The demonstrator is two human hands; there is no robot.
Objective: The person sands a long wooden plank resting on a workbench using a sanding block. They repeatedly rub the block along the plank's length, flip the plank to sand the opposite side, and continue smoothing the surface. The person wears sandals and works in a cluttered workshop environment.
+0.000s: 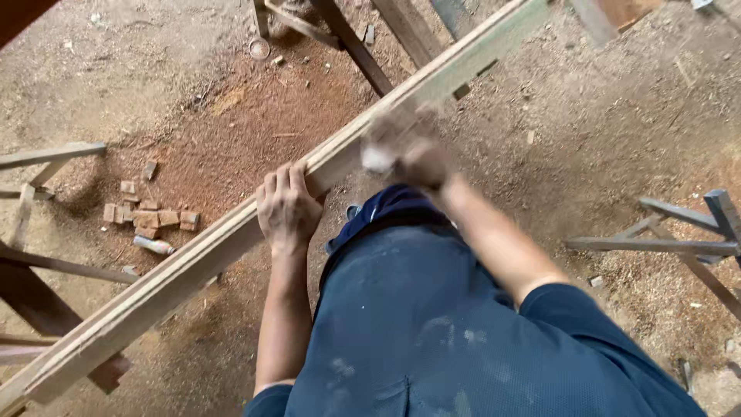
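A woodworking yard. Reddish sawdust [255,116] covers the dirt floor [617,116]. Small square-cut wooden offcuts [150,216] lie left, a long pale plank [193,259] crossing above.

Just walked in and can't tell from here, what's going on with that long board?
A person in a dark blue shirt stands over a long wooden plank that runs slantwise above a sawdust-covered floor. The left hand grips the plank's edge. The right hand is blurred, pressed on the plank with something pale under it; what it is cannot be told. Small wood blocks lie on the floor.

Right hand [405,147] blurred; plank [231,232] ends cropped.
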